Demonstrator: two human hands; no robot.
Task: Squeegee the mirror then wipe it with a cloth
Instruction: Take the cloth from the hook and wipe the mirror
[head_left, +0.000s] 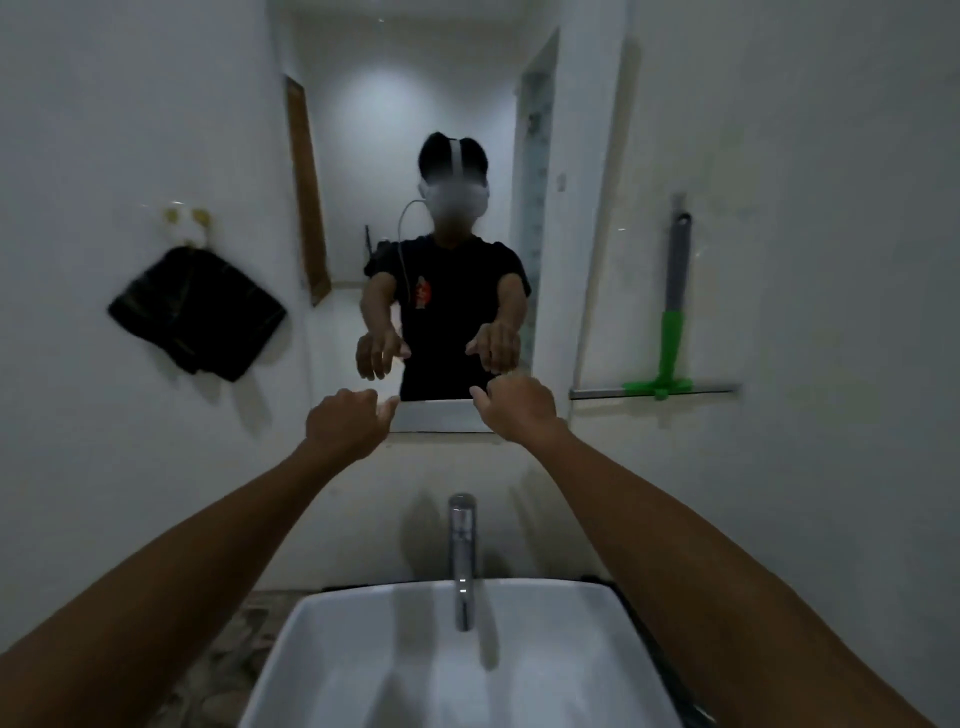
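A tall mirror (441, 104) hangs on the white wall straight ahead and reflects a person with both arms stretched out. A squeegee (672, 332) with a grey and green handle hangs on the wall to the right of the mirror, blade down. A dark cloth (197, 312) hangs from hooks on the wall to the left. My left hand (345, 423) and my right hand (519, 408) reach forward near the mirror's bottom edge. Both hold nothing, with fingers loosely curled and apart.
A white basin (363, 675) sits below me with a chrome tap (462, 556) at its back. A patterned counter shows at the basin's left. The hooks (184, 218) above the cloth stick out from the left wall.
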